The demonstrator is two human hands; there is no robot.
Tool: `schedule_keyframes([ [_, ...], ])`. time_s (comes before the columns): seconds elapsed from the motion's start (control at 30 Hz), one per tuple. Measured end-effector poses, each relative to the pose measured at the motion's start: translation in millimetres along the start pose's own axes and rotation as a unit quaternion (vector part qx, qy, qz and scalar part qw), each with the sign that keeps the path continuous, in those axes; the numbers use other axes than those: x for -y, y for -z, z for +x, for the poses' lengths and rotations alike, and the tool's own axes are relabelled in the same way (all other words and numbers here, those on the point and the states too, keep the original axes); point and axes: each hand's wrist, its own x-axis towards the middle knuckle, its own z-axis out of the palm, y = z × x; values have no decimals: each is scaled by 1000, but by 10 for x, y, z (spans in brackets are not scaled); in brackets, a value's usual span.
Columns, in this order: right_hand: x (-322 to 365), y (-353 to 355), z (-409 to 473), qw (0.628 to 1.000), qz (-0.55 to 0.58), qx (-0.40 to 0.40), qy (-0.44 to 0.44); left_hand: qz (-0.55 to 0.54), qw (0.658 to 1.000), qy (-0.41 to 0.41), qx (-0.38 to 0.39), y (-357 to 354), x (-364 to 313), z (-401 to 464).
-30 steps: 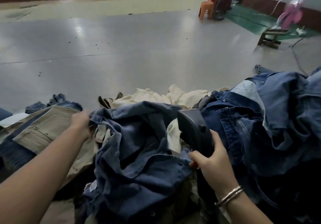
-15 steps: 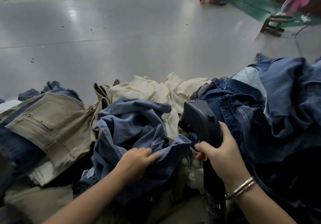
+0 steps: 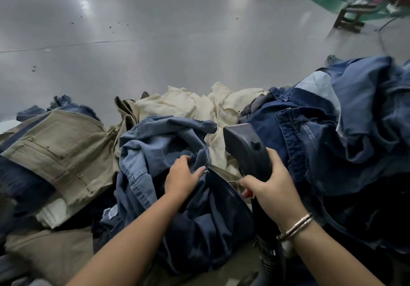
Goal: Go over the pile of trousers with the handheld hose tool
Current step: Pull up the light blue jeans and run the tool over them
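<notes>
**Holding the blue pair flat for the nozzle**

From where I stand, the pile of trousers (image 3: 221,152) sprawls across the grey floor (image 3: 155,52), with khaki pairs to the left, cream ones behind and dark denim heaped on the right. The right hand (image 3: 273,188) is wrapped around the handle of the black hose tool (image 3: 244,150), its flat mouth raised above the cream cloth, the ribbed hose trailing down below the wrist. The left hand (image 3: 184,176) rests on the faded blue trousers (image 3: 164,143), fingers bent and bunching a fold.

To my eye, that fold should be pulled taut and spread first; then the mouth can come down flush and travel slowly along the leg, rather than skipping over creases.
</notes>
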Motion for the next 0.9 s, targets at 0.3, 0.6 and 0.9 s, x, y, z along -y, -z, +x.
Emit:
schedule_keyframes([
  [0.3, -35, 58, 67, 1000, 16, -14, -1, -196, 956, -111, 189, -126, -164, 32],
  [0.6, -236, -32, 8, 999, -18, -4, -33, 368, 916, 42, 156, 412, 823, -400],
  [0.9, -202, -128, -58, 999, -48, 11, -13, 210, 976, 25, 53, 287, 714, -273],
])
